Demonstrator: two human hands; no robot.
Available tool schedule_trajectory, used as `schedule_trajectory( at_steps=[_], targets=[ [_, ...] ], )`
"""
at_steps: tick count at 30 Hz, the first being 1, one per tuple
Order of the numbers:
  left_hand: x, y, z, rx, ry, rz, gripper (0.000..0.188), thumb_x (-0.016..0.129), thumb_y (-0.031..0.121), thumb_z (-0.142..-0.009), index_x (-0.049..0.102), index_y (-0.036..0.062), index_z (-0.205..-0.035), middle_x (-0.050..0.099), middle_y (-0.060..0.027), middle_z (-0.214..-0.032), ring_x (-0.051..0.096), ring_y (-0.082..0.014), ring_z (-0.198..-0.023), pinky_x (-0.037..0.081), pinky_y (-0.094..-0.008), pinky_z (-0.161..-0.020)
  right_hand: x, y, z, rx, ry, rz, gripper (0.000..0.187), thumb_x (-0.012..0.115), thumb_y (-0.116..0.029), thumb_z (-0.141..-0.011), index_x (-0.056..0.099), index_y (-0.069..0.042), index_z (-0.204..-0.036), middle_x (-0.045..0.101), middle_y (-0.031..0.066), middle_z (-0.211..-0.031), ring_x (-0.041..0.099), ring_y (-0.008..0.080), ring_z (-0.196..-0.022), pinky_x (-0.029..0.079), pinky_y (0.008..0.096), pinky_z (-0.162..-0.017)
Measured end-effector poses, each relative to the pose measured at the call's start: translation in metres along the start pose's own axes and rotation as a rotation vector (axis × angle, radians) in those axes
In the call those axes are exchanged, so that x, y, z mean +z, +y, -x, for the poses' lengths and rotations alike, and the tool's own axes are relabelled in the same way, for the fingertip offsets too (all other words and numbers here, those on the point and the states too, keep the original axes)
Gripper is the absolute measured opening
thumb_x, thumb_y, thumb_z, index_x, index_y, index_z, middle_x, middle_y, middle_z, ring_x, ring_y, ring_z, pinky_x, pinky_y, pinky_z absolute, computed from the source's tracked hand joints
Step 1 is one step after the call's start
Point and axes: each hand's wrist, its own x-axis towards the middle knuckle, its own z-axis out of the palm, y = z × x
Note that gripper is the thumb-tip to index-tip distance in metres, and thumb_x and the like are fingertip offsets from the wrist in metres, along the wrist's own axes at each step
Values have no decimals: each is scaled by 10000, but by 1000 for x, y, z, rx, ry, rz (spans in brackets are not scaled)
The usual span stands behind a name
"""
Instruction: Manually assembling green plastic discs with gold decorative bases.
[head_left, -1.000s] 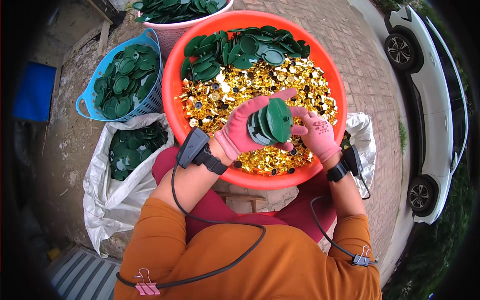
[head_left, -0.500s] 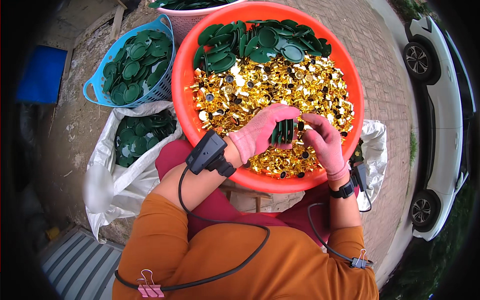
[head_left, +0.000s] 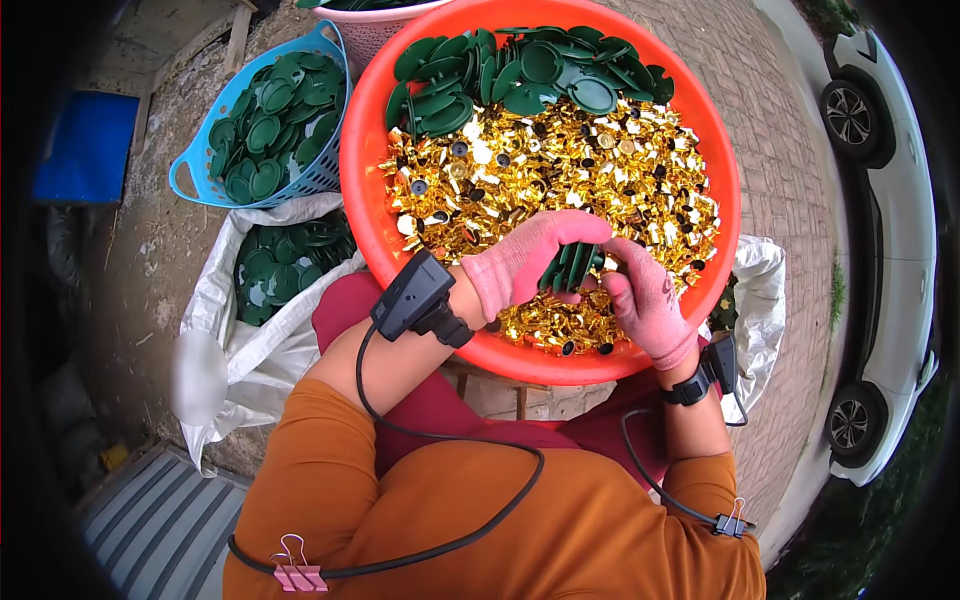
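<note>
My left hand (head_left: 535,255), in a pink glove, is closed round a short row of green plastic discs (head_left: 570,267) standing on edge, thumb below and fingers over the top. Close against their right side is my right hand (head_left: 652,300), also gloved in pink. Its fingers and thumb are bent in toward the discs; whatever is between the fingertips is too small or hidden to make out. Both hands are above the near part of a big red-orange tub (head_left: 357,190). Small shiny gold pieces (head_left: 560,170) fill much of it, with black round bits among them.
More green discs (head_left: 540,62) are heaped at the tub's far side. On the left stand a blue basket (head_left: 212,170) and a white sack (head_left: 225,290), both holding green discs. A pink basket (head_left: 375,28) is behind. Another white sack (head_left: 762,300) lies right; a white car (head_left: 895,250) is beyond.
My right hand has come slightly lower and closer to the discs. The discs in my left hand tilt a little more. The whole view has shifted slightly.
</note>
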Motion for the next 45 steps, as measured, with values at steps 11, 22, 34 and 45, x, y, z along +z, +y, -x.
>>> schedule_trajectory(
  at_steps=[11, 22, 34, 45],
  targets=[
    [14, -14, 2, 680, 142, -986, 508, 703, 251, -804, 590, -5, -1228, 647, -154, -1068, 645, -253, -979, 515, -353, -852, -8, -9, -1, 663, -280, -917, 282, 433, -327, -1012, 556, -114, -874, 439, -65, -642, 349, 30, -477, 247, 207, -436],
    [13, 6, 17, 209, 20, -59, 386, 596, 249, -918, 569, 100, -1274, 570, -31, -1279, 675, -149, -894, 564, -301, -632, -97, 8, 77, 791, 421, -333, 290, 518, -326, -984, 623, -60, -1033, 615, 31, -719, 530, 83, -551, 425, 243, -520],
    [6, 8, 11, 154, 112, -49, 465, 630, 346, -900, 541, 119, -1296, 631, -44, -1127, 668, -164, -867, 559, -321, -647, -36, 32, -27, 220, 175, 644, 245, 661, -218, -850, 668, -133, -1080, 637, 134, -1022, 646, 325, -850, 523, 427, -737],
    [10, -2, -4, 7, 118, 56, 490, 639, 357, -901, 530, 117, -1313, 633, -56, -1112, 666, -178, -854, 554, -310, -623, -33, 41, -27, 388, 244, -323, 271, 626, -68, -895, 639, -25, -1163, 628, -16, -939, 542, 59, -740, 470, 233, -651]
  ],
)
